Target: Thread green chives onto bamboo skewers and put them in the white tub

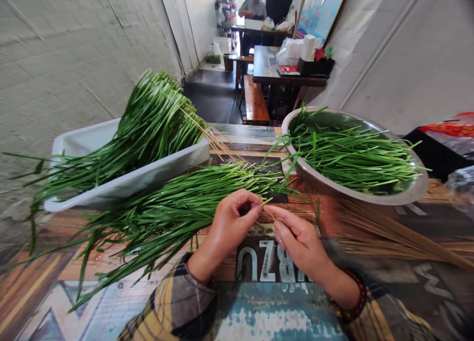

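Observation:
My left hand (235, 220) is closed in a pinch on a garlic chive, whose pale end (267, 201) pokes out past the fingertips. Close beside it, my right hand (301, 239) pinches a thin bamboo skewer (271, 214), its tip near that chive end. Whether the tip has pierced the stalk I cannot tell. Just beyond my left hand, a loose pile of garlic chives (174, 200) lies on the table, leaves toward the left. A white tray (137, 179) behind it holds chives threaded in a dense row (159, 108), with skewer ends (218, 142) sticking out to the right.
At right stands a metal bowl (388, 198) heaped with loose chives (355, 155). Bare bamboo skewers (400, 234) lie fanned on the patterned table (274, 311). Plastic packaging (454, 133) sits at the far right. Behind are another table (264, 66), a bench (255, 101) and a seated person (254, 7).

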The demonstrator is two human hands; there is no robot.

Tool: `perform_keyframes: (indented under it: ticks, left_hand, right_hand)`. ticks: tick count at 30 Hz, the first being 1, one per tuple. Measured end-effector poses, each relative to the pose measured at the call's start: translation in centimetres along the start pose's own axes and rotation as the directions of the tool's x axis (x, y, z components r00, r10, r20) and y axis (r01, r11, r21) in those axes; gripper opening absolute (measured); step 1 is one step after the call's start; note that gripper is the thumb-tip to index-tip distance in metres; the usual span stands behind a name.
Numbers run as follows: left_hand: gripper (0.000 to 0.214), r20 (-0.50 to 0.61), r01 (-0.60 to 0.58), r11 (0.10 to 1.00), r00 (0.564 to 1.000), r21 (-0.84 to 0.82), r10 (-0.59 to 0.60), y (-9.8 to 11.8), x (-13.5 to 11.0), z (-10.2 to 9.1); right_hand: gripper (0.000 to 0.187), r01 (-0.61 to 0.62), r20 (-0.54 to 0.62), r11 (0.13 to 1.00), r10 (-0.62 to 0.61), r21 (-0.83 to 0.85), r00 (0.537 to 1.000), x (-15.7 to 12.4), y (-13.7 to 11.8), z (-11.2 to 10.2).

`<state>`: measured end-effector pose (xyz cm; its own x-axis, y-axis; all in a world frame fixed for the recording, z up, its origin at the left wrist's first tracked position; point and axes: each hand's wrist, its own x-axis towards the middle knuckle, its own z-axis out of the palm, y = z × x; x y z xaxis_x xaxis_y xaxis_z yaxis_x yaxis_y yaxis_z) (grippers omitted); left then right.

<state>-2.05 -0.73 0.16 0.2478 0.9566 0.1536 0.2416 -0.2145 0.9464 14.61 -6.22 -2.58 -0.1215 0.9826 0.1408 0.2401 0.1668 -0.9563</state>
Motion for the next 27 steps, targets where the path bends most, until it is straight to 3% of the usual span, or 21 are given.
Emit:
perform_keyframes:
  ticks: [12, 27]
  left_hand:
    - [0.009, 0.015, -0.020, 1.000, 1.000, -0.006, 0.020, 0.34, -0.14, -0.01]
    - [0.008, -0.029, -0.037, 0.999, 0.999, 0.010, 0.038, 0.13, -0.20, 0.19]
  right_hand:
    - [0.037, -0.014, -0.030, 1.000, 0.013, -0.027, 0.999, 0.34, -0.30, -0.02]
    - [0.038, -0.051, -0.028, 0.997, 0.052, 0.061, 0.998, 0.26, 0.17, -0.11]
